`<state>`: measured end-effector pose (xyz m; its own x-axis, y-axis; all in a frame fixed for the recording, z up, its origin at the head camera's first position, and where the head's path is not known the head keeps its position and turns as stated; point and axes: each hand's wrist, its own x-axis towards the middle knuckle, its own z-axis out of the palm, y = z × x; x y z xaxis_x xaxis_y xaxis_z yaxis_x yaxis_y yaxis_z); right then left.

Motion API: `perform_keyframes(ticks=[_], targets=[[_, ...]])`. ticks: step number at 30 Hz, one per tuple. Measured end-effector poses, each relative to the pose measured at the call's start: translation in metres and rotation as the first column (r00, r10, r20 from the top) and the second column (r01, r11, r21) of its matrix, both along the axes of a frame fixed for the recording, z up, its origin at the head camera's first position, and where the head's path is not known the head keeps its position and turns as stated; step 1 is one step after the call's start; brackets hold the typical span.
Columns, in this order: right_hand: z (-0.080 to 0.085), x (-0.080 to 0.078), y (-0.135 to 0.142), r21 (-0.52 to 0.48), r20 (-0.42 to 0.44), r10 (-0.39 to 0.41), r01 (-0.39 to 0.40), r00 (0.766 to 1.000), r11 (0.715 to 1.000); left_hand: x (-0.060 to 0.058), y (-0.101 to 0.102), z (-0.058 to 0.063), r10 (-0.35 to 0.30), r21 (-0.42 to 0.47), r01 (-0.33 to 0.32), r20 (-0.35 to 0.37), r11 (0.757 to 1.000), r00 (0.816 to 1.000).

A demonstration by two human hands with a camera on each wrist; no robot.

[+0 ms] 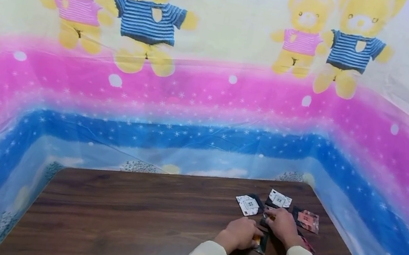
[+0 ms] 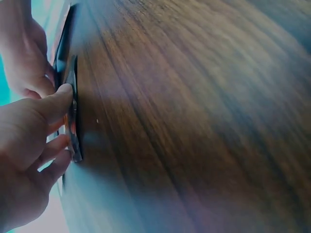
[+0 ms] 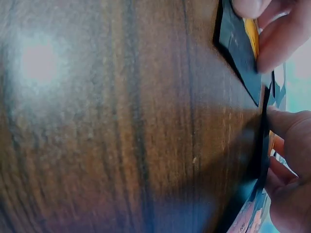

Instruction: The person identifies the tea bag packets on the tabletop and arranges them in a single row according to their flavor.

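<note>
My left hand [image 1: 241, 233] holds a small flat black packet [image 1: 262, 243] with a yellow-orange patch. In the left wrist view the thumb lies at one edge of this packet [image 2: 76, 141] and the fingers at its lower end. Just beyond, my right hand [image 1: 282, 225] grips another dark packet [image 1: 265, 220], mostly hidden under its fingers. The right wrist view has my right hand [image 3: 294, 160] with thumb and fingertips along that packet's dark edge, while the yellow-patched packet [image 3: 238, 46] tilts in the left fingers above.
Two white-fronted packets [image 1: 248, 205] [image 1: 280, 199] lie past the hands. A red-fronted packet [image 1: 307, 220] sits to the right, another reddish one [image 1: 308, 244] partly behind the right wrist. The brown wooden table [image 1: 122, 222] meets a printed bear cloth [image 1: 193, 98] at its far edge.
</note>
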<state>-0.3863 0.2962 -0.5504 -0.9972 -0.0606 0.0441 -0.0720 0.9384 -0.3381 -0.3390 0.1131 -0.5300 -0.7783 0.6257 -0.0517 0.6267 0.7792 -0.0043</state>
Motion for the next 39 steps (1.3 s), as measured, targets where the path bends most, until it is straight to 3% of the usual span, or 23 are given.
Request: perform_keyframes(ticks=[10,15,20,28,39], targets=[[-0.004,0.001,-0.002,0.044,-0.038,0.010,-0.008,0.999,0.999,0.002,-0.013,-0.003,0.087,0.130,-0.093,0.045,0.987,0.995],[-0.003,-0.002,-0.004,0.050,-0.005,-0.035,0.035,0.999,0.998,0.000,-0.016,-0.001,0.130,0.099,-0.134,0.052,0.986,0.990],[0.001,0.001,-0.004,0.046,0.022,-0.072,0.071,0.997,0.996,0.004,-0.019,0.002,0.134,0.059,-0.136,0.050,0.989,0.990],[0.001,0.006,-0.006,0.048,0.041,-0.094,0.092,0.995,0.995,0.010,-0.026,0.004,0.129,0.047,-0.130,0.021,0.990,0.991],[0.002,0.007,-0.006,0.036,0.043,-0.098,0.096,0.994,0.995,0.007,-0.046,0.002,0.147,0.062,-0.148,0.022,0.987,0.989]])
